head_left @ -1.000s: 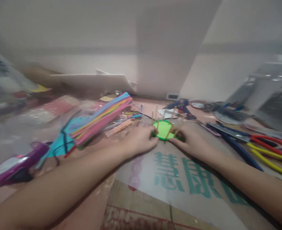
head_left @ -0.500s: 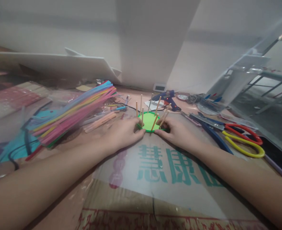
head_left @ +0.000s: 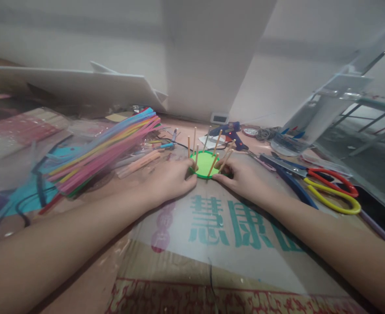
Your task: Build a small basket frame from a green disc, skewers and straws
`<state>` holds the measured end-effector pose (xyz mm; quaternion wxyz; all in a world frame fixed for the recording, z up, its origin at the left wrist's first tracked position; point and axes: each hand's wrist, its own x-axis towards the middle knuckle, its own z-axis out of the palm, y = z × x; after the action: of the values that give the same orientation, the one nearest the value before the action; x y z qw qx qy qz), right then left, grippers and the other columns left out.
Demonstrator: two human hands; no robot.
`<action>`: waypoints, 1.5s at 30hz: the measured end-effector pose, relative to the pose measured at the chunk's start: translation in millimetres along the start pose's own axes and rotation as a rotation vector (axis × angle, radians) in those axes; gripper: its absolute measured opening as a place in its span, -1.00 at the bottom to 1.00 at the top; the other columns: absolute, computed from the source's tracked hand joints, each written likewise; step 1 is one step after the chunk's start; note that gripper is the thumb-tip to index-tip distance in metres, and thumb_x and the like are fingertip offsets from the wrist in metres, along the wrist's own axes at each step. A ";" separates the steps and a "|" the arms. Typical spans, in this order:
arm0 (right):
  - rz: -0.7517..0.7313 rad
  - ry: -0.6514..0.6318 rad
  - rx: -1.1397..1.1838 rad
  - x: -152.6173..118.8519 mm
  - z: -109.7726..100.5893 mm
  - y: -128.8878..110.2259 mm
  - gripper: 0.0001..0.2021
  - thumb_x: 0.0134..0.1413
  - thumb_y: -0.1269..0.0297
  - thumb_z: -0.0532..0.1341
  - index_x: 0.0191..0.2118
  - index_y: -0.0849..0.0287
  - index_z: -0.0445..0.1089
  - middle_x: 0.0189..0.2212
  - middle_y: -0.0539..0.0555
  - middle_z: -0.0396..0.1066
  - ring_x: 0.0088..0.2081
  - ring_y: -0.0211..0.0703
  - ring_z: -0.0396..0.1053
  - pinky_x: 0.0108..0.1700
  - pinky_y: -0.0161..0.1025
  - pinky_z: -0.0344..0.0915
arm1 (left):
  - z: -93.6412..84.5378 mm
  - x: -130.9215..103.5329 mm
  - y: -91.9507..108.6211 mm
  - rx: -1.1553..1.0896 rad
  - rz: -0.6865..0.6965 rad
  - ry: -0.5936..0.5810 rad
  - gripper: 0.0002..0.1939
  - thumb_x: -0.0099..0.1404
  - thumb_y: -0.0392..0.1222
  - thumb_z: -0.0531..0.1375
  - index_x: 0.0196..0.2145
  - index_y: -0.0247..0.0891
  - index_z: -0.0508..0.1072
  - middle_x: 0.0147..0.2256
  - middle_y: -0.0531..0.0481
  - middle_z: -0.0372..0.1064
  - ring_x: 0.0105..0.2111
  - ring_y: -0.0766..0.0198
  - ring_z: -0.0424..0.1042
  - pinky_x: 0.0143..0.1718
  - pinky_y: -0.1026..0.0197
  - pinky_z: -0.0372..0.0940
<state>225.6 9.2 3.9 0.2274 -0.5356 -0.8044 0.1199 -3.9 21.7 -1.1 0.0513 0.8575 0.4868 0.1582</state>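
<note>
My left hand (head_left: 175,176) and right hand (head_left: 240,176) pinch opposite edges of the round green base (head_left: 206,165), ringed with upright and leaning wooden sticks (head_left: 215,163), above the printed lettering. Scissors (head_left: 331,192) lie right of it, foam strips (head_left: 105,152) left. Beyond sits a glue gun (head_left: 229,133), near the wall (head_left: 208,65).

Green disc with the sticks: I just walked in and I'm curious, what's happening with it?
The left hand and right hand hold the green disc by opposite edges. Thin sticks stand around its rim, some leaning. A glue gun lies behind it, scissors to the right and colourful strips to the left.
</note>
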 end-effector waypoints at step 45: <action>-0.003 -0.006 -0.087 1.2 -7.0 -5.5 -0.86 0.15 0.20 0.29 -0.24 0.14 0.47 -0.44 0.02 0.40 -0.41 -0.15 0.26 -0.35 -0.22 0.11 | 0.0 0.4 1.4 -0.038 -0.026 0.007 -0.67 0.35 0.12 0.11 -0.12 -0.12 0.48 -0.35 0.00 0.55 -0.38 0.12 0.51 -0.45 0.19 0.16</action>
<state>224.2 7.8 12.6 0.2018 -0.5434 -0.8103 0.0863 -2.5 21.4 -0.7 0.0680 0.8495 0.4948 0.1700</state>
